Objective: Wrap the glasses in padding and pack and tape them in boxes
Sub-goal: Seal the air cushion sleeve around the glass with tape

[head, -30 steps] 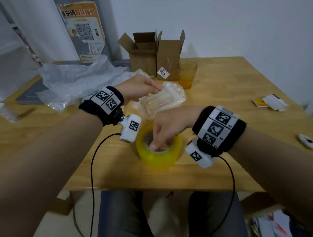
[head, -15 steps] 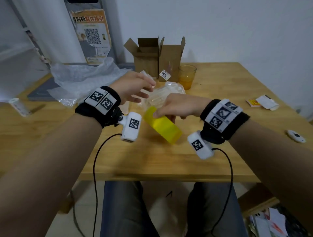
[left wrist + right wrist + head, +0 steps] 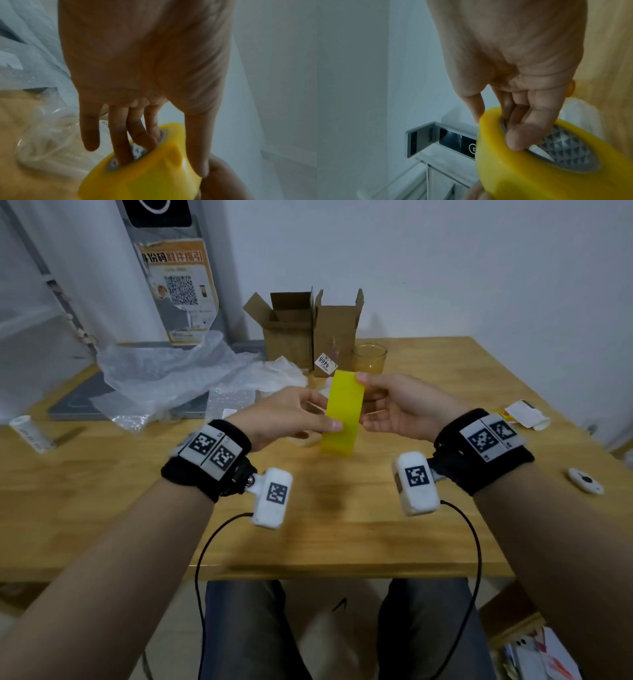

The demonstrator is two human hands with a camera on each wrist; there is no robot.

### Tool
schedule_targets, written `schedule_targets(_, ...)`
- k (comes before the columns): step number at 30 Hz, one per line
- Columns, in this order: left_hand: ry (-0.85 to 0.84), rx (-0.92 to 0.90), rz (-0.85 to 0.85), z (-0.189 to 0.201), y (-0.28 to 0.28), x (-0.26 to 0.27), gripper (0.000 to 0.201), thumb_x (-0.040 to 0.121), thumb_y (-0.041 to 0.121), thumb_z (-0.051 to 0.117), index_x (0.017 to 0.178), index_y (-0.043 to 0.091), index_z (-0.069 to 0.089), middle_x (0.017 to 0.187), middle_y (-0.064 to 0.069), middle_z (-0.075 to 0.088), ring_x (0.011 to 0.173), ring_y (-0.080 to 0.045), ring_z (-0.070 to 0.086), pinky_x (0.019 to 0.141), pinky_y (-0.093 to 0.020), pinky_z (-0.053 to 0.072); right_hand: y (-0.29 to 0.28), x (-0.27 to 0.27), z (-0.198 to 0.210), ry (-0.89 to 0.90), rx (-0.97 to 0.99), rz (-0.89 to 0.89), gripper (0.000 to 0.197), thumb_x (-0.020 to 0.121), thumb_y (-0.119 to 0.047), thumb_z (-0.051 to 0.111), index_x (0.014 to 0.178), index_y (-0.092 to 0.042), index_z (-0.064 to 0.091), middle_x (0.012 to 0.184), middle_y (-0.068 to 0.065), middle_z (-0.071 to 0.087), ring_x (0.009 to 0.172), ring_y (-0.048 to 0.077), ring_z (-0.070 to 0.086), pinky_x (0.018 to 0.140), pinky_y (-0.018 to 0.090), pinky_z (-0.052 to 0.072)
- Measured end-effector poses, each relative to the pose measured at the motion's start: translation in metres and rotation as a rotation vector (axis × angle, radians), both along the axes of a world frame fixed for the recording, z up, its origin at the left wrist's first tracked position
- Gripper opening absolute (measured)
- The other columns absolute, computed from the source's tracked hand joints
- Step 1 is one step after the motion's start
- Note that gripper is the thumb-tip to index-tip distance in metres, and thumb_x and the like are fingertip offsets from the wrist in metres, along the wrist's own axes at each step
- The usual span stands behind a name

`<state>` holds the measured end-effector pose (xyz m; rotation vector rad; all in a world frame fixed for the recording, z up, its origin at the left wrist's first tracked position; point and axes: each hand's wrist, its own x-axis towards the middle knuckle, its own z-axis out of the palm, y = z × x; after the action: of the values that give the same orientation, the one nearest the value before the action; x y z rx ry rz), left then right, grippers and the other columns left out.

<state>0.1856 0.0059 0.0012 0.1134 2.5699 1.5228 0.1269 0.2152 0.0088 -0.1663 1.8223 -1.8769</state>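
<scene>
Both of my hands are holding the yellow tape roll [image 3: 343, 412] up above the middle of the table [image 3: 342, 529], with its flat yellow band facing me. I am gripping it with my left hand [image 3: 284, 419]: in the left wrist view three of my fingers [image 3: 120, 143] are reaching into the grey core while my thumb is lying along the outside of the roll. I am grasping the other side with my right hand [image 3: 400, 409], fingers curling into the core and thumb pressing the outer yellow face. Just behind the roll, a wrapped glass [image 3: 51, 142] in clear padding is lying on the table. Farther back, two open cardboard boxes [image 3: 308, 333] are standing at the far edge, and an amber glass [image 3: 369, 358] is standing just beside the right one. Loose plastic wrap [image 3: 164, 378] is lying heaped toward the far left corner.
</scene>
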Motion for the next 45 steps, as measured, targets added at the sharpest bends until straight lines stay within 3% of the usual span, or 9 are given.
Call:
schedule_targets(4, 0.094, -0.012, -0.015, -0.012, 0.007, -0.004, 0.039, 0.084, 0.030, 0.083, 0.115, 0.009, 0.074, 0.114, -0.008, 0.076, 0.111, -0.021, 0.069, 0.107, -0.046, 0.050, 0.002, -0.005, -0.001, -0.046, -0.008, -0.001, 0.037, 0.101, -0.042, 0.061, 0.110, -0.007, 0.067, 0.092, 0.011, 0.066, 0.062, 0.017, 0.065, 0.056, 0.027, 0.058)
schedule_targets(8, 0.102, 0.125, -0.011, -0.013, 0.010, -0.005, 0.043, 0.098, 0.019, 0.067, 0.127, -0.012, 0.058, 0.124, -0.022, 0.069, 0.106, -0.019, 0.067, 0.101, -0.036, 0.052, 0.011, -0.016, 0.003, 0.238, 0.390, -0.075, 0.060, 0.089, -0.059, 0.071, 0.125, -0.012, 0.059, 0.115, 0.008, 0.063, 0.088, 0.029, 0.072, 0.068, 0.041, 0.064)
schedule_targets(12, 0.083, 0.095, -0.017, -0.008, 0.008, -0.011, 0.046, 0.094, 0.033, 0.072, 0.120, -0.004, 0.066, 0.112, -0.021, 0.071, 0.098, -0.018, 0.064, 0.088, -0.038, 0.047, 0.018, -0.023, -0.005, 0.245, 0.447, 0.196, 0.082, 0.066, -0.074, 0.080, 0.134, -0.032, 0.060, 0.133, 0.001, 0.059, 0.117, 0.031, 0.061, 0.096, 0.049, 0.058)
schedule_targets(16, -0.013, 0.067, -0.022, -0.013, 0.011, -0.010, 0.031, 0.091, 0.039, 0.074, 0.109, 0.014, 0.078, 0.104, -0.010, 0.076, 0.085, -0.014, 0.071, 0.071, -0.035, 0.056, 0.013, -0.020, -0.029, 0.183, 0.434, 0.282, 0.087, 0.069, -0.074, 0.078, 0.140, -0.029, 0.057, 0.135, 0.006, 0.059, 0.120, 0.031, 0.059, 0.104, 0.047, 0.052)
schedule_targets(20, -0.121, 0.126, -0.004, -0.031, 0.012, -0.008, 0.030, 0.084, 0.046, 0.072, 0.103, 0.023, 0.079, 0.108, -0.009, 0.077, 0.092, -0.019, 0.074, 0.081, -0.048, 0.060, 0.014, -0.018, -0.050, 0.078, 0.322, 0.303, 0.081, 0.074, -0.063, 0.077, 0.142, -0.023, 0.056, 0.141, 0.003, 0.060, 0.129, 0.027, 0.057, 0.108, 0.048, 0.049)
schedule_targets(25, -0.130, 0.231, 0.124, -0.046, 0.010, -0.006, 0.023, 0.092, 0.042, 0.071, 0.106, 0.025, 0.078, 0.105, -0.001, 0.079, 0.097, -0.019, 0.074, 0.084, -0.044, 0.061, 0.010, -0.011, -0.052, 0.059, 0.339, 0.282, 0.070, 0.072, -0.064, 0.073, 0.133, -0.030, 0.063, 0.128, 0.001, 0.070, 0.117, 0.022, 0.066, 0.097, 0.040, 0.056)
schedule_targets(29, -0.335, 0.387, 0.296, -0.058, 0.006, -0.004, 0.078, 0.067, 0.069, 0.075, 0.126, 0.020, 0.063, 0.123, -0.008, 0.071, 0.107, -0.030, 0.072, 0.086, -0.051, 0.062, 0.007, -0.012, -0.052, -0.014, 0.297, 0.189, 0.050, 0.085, -0.062, 0.068, 0.124, -0.031, 0.062, 0.119, 0.002, 0.072, 0.110, 0.022, 0.069, 0.094, 0.043, 0.056)
schedule_targets(33, -0.605, 0.525, 0.312, -0.068, 0.013, 0.003, 0.096, 0.074, 0.077, 0.063, 0.127, -0.001, 0.049, 0.124, -0.028, 0.065, 0.102, -0.038, 0.073, 0.078, -0.042, 0.064, 0.014, -0.012, -0.058, -0.079, 0.240, 0.126, 0.039, 0.092, -0.059, 0.063, 0.117, -0.030, 0.061, 0.120, 0.006, 0.068, 0.111, 0.027, 0.066, 0.088, 0.043, 0.055)
schedule_targets(45, -0.474, 0.596, 0.256, -0.068, 0.026, -0.013, 0.103, 0.067, 0.073, 0.067, 0.142, 0.006, 0.048, 0.125, -0.022, 0.067, 0.113, -0.029, 0.071, 0.098, -0.040, 0.058, 0.047, -0.013, -0.075, -0.102, -0.037, -0.018, 0.070, 0.079, -0.068, 0.065, 0.137, -0.030, 0.058, 0.124, 0.009, 0.071, 0.095, 0.026, 0.074, 0.068, 0.028, 0.057)
